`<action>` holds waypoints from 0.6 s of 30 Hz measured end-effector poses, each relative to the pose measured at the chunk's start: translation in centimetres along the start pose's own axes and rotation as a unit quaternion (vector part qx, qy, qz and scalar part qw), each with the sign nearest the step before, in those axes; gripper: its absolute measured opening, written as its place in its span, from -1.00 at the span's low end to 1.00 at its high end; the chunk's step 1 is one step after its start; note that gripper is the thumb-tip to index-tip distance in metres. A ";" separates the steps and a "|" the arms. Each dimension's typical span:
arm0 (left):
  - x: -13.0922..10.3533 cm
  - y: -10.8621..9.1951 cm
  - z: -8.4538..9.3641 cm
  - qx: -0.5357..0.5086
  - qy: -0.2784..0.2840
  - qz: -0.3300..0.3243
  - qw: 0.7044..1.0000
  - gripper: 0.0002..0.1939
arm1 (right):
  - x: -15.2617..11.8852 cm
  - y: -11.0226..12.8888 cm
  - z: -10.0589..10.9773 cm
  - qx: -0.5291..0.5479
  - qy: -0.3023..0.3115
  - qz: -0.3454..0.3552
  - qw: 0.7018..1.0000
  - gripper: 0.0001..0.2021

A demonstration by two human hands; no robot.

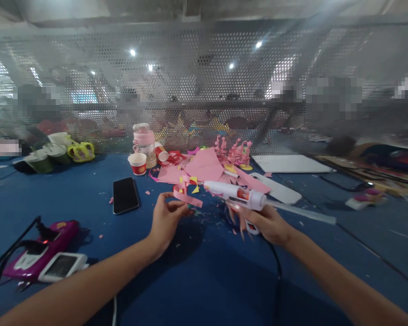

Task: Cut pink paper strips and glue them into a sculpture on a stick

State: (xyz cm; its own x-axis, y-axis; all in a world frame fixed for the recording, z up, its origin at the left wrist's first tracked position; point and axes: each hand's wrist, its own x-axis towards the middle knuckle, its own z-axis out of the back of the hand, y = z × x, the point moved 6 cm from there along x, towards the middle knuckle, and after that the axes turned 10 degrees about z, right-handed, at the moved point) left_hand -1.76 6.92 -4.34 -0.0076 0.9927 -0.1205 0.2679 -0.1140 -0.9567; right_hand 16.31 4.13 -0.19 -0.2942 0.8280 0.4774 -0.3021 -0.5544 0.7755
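My right hand (258, 222) is wrapped round the handle of a white hot glue gun (221, 188). Its nozzle points left, and a clear glue stick (302, 213) juts out of its back end. Thumb and fingers of my left hand (168, 217) pinch a curled pink paper strip (190, 199), just left of the nozzle. Whether the nozzle touches the strip, I cannot tell. Behind both hands lies a heap of pink paper sheets (204, 167), with small yellow paper pieces (194, 183) in front of it.
A phone (125, 195), a paper cup (138, 164) and a bottle (144, 142) stand or lie at left. Nearer is a purple power strip (42, 253). Pink curled paper crafts (238, 152) stand behind the heap. A black cord (278, 267) trails from the glue gun.
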 end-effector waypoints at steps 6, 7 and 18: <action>0.1 0.1 0.3 0.015 -0.024 0.008 1.000 -0.64 | 0.3 -0.6 2.3 -0.519 -0.062 -0.122 0.844 -0.75; 0.1 0.1 0.3 0.020 -0.027 0.007 0.999 -0.65 | 0.0 -1.1 2.7 -0.553 -0.068 -0.160 0.814 -0.72; -0.2 0.3 -0.6 0.044 0.039 0.018 0.998 -0.62 | 0.1 1.1 0.5 -0.475 -0.131 0.090 0.866 -0.72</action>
State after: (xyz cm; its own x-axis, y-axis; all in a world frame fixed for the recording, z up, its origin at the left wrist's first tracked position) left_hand -1.07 6.73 -4.41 0.0757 0.9875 -0.1386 0.1807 -0.1503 -0.9720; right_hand 16.42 3.61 0.89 -0.2355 0.6422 0.7295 -0.9184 -0.3925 0.0490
